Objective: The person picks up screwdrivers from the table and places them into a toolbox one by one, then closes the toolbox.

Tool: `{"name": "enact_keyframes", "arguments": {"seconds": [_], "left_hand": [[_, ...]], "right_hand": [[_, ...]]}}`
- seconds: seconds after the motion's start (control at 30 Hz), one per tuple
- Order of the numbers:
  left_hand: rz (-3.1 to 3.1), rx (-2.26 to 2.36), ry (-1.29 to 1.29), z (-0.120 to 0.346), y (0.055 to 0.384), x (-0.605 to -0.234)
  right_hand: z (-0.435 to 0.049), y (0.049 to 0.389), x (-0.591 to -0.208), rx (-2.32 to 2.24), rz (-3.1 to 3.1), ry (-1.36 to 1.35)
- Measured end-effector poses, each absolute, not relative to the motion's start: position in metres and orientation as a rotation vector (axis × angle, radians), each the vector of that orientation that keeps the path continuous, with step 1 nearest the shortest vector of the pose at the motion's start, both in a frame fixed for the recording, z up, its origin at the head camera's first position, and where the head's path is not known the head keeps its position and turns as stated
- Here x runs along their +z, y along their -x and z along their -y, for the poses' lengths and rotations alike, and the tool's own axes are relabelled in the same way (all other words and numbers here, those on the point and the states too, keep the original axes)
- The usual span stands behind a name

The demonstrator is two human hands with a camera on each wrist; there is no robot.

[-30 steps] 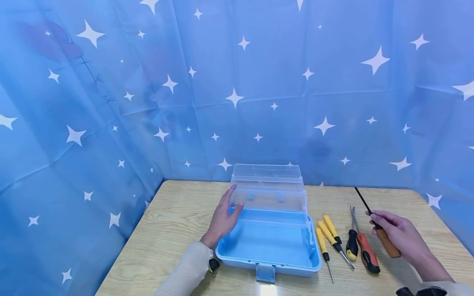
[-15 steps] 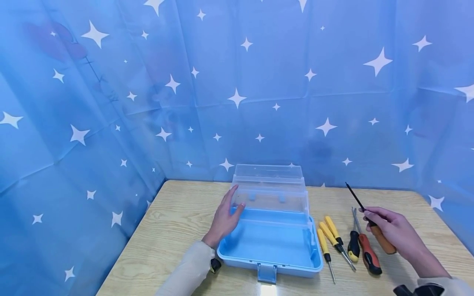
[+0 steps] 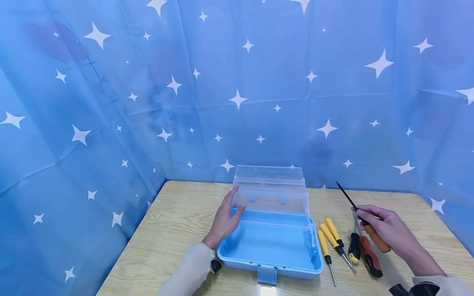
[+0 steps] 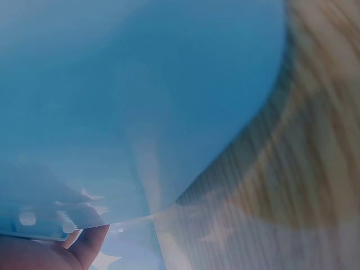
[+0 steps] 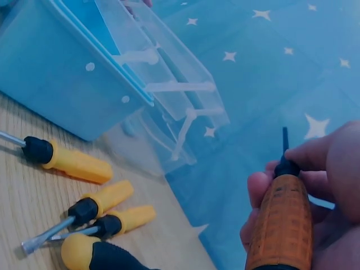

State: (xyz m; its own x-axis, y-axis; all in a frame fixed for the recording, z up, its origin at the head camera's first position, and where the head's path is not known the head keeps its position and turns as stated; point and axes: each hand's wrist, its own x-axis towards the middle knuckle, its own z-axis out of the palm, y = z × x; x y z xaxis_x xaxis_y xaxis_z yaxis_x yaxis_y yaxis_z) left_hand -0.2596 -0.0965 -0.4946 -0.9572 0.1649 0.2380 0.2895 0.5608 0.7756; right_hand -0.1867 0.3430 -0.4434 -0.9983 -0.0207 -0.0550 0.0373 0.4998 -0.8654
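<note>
My right hand (image 3: 389, 230) pinches an orange-handled screwdriver (image 5: 279, 225) near the collar, its dark shaft pointing up and to the left in the head view. It hovers over a red-and-black screwdriver (image 3: 369, 253) and a black-and-yellow screwdriver (image 3: 354, 246) lying on the table. A light blue toolbox (image 3: 272, 244) stands with its clear lid (image 3: 269, 172) and clear trays folded back. My left hand (image 3: 224, 218) rests at its rear left side, fingers extended along the clear part and thumb spread inward. The left wrist view is mostly filled by blurred blue plastic.
Three yellow-handled screwdrivers (image 5: 84, 163) lie between the toolbox and the right hand. The toolbox's latch (image 3: 267, 274) hangs down at the front. A star-print blue curtain (image 3: 274, 82) stands behind the wooden table (image 3: 177, 218).
My right hand has carried the orange-handled screwdriver leftward, closer to the toolbox, over the screwdrivers on the table. The left hand has stayed at the toolbox.
</note>
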Motion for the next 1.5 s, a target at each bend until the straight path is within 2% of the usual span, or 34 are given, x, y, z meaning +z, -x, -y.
{"name": "enact_keyframes", "arguments": {"seconds": [1.5], "left_hand": [[2.63,-1.38,0.395,0.098,0.262,-0.497]], "right_hand": [[-0.28,0.199,-0.409,-1.464,-2.655,0.299]]}}
